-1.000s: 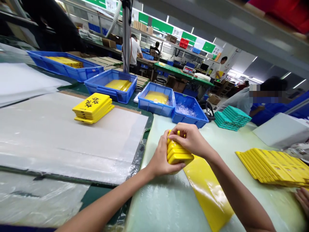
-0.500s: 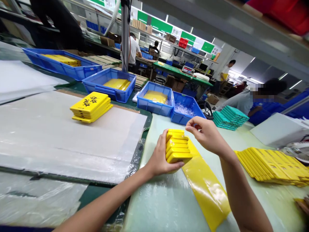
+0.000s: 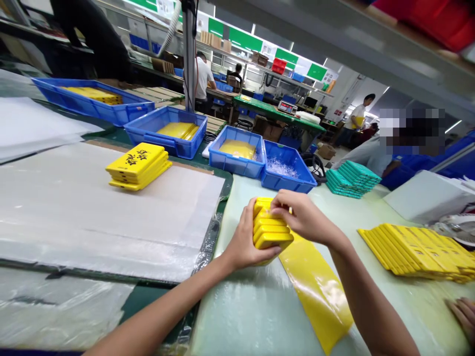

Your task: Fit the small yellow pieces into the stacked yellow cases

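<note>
A bundle of several yellow cases (image 3: 272, 235) stands on edge on the pale green table (image 3: 260, 316). My left hand (image 3: 243, 244) grips its left side, thumb under the nearest case. My right hand (image 3: 302, 217) rests closed on the top of the bundle, fingers pinched on the far cases. A long yellow plastic strip (image 3: 315, 287) lies under and in front of the bundle, running toward me on the right.
A row of yellow cases (image 3: 419, 252) lies at right, a teal stack (image 3: 352, 180) behind. Blue bins (image 3: 237, 158) line the back. A yellow stack (image 3: 139, 165) sits on the white sheet (image 3: 92, 212) at left. Another person's hand (image 3: 462, 314) shows at the lower right.
My right hand lifted off the bundle half a second ago and has come back down onto its top. My left hand has kept its grip.
</note>
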Demonstrator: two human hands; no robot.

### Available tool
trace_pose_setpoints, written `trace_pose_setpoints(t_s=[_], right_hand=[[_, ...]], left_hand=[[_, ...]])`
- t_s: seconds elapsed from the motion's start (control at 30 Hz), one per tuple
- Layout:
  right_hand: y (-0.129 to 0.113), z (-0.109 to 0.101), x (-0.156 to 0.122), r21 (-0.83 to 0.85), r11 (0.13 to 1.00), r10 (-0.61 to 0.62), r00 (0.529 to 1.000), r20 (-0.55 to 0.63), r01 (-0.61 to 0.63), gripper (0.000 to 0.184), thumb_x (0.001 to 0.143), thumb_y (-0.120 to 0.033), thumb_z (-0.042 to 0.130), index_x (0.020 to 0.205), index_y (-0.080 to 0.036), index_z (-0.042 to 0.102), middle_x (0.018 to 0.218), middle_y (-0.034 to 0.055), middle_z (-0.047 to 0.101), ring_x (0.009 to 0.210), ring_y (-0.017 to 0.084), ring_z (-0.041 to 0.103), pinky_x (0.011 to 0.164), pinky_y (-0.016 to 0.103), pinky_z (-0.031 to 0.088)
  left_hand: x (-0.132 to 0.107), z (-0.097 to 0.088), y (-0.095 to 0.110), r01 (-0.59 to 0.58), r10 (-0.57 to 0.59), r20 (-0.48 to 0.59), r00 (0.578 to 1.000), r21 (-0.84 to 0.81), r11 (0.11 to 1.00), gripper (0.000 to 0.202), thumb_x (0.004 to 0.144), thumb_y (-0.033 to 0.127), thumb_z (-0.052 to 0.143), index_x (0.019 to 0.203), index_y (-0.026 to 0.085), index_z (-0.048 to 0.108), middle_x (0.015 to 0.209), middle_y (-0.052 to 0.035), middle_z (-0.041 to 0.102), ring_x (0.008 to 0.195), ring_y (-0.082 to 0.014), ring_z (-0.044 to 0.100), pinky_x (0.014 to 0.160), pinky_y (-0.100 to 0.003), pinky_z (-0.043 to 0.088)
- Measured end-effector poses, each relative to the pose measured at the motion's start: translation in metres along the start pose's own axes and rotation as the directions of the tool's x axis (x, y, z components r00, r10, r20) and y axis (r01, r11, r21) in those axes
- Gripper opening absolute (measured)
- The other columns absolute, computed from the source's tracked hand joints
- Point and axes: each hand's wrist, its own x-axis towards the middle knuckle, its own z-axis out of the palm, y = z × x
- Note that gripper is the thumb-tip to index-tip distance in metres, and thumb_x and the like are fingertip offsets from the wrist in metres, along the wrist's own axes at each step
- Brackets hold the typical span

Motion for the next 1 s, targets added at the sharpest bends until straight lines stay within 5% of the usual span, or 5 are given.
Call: trace_pose_setpoints(t_s=[0.13, 0.3, 0.57, 0.73, 1.0], right_hand=[[0.022, -0.017, -0.004, 0.003, 0.994, 0.107, 0.957, -0.268, -0.11, 0.013, 0.099, -0.022, 0.063, 0.087, -0.018, 0.067, 0.087, 0.0043, 0.067, 0.077, 0.017, 0.059, 0.064, 0.028, 0.043], [0.016, 0.0, -0.013, 0.111, 0.984, 0.153, 0.981, -0.123, -0.139, 0.011, 0.097, -0.026, 0.07, 0.095, -0.02, 0.079, 0.098, 0.0047, 0.073, 0.079, 0.016, 0.067, 0.062, 0.027, 0.046], [0.007, 0.025, -0.004, -0.044, 0.994, 0.088, 0.964, -0.25, -0.103, 0.017, 0.094, -0.014, 0.064, 0.083, -0.019, 0.076, 0.085, 0.005, 0.075, 0.078, 0.019, 0.068, 0.072, 0.031, 0.047], [0.021, 0.005, 0.002, -0.19, 0.935, 0.148, 0.818, -0.556, -0.298, 0.016, 0.093, -0.017, 0.067, 0.084, -0.017, 0.08, 0.09, 0.0097, 0.079, 0.079, 0.023, 0.067, 0.077, 0.036, 0.048], [-0.012, 0.023, 0.027, 0.025, 0.986, 0.167, 0.974, -0.151, -0.165, 0.011, 0.09, -0.015, 0.077, 0.084, -0.021, 0.084, 0.086, 0.0015, 0.083, 0.078, 0.019, 0.07, 0.076, 0.03, 0.048]], left_hand=[[-0.001, 0.0, 0.0, -0.019, 0.019, -0.008, 1.0, -0.013, 1.0, 0.136, 0.07, 0.071, 0.088, 0.169, 0.022, 0.009, 0.169, -0.0259, 0.034, 0.16, -0.0476, 0.036, 0.134, -0.072, 0.025], [-0.001, 0.001, -0.002, -0.003, 0.002, -0.013, 1.0, -0.026, 1.0, 0.137, 0.07, 0.07, 0.089, 0.171, 0.022, 0.01, 0.17, -0.0252, 0.033, 0.161, -0.0482, 0.036, 0.133, -0.072, 0.026], [-0.004, 0.003, -0.001, -0.024, 0.024, -0.03, 0.999, -0.009, 1.0, 0.143, 0.068, 0.069, 0.092, 0.173, 0.022, 0.007, 0.175, -0.0261, 0.028, 0.164, -0.049, 0.031, 0.135, -0.072, 0.026], [-0.003, 0.004, -0.001, -0.06, 0.059, -0.048, 0.997, -0.01, 0.998, 0.135, 0.068, 0.066, 0.092, 0.17, 0.021, 0.016, 0.168, -0.0249, 0.037, 0.159, -0.0476, 0.038, 0.134, -0.073, 0.027], [0.0, 0.002, 0.0, -0.089, 0.089, -0.043, 0.995, 0.004, 0.996, 0.122, 0.069, 0.059, 0.092, 0.166, 0.024, 0.025, 0.163, -0.0214, 0.042, 0.156, -0.0466, 0.041, 0.132, -0.071, 0.031]])
